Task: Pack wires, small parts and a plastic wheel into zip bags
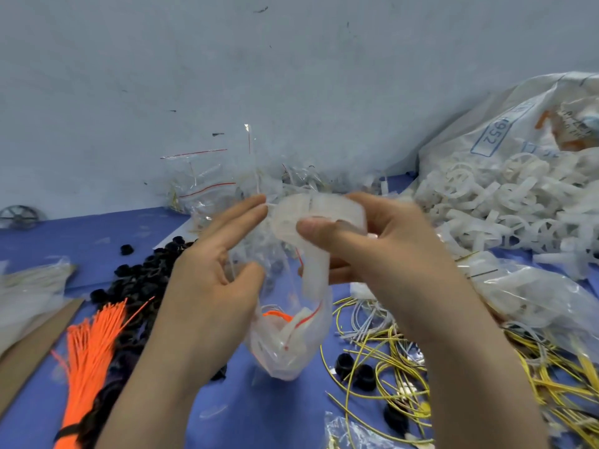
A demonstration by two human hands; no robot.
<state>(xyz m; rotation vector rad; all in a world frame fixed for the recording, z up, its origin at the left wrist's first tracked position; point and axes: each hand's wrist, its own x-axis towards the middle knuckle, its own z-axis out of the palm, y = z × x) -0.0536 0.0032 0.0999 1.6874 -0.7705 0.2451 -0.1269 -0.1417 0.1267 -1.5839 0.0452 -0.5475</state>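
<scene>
My right hand [376, 244] grips a white plastic wheel [316, 222] between thumb and fingers, its lower part reaching down into the mouth of a clear zip bag [288, 338]. My left hand [220, 254] pinches the bag's upper edge between thumb and fingers and holds it up above the blue table. Inside the bag lie orange wire and white pieces. The bag's red zip line shows along its right edge.
A heap of white plastic wheels [505, 202] spills from a large sack [518, 124] at the right. Yellow and white wires [405, 361] lie at lower right, an orange wire bundle [87, 351] and black small parts [142, 280] at left. Filled zip bags [207, 186] pile against the wall.
</scene>
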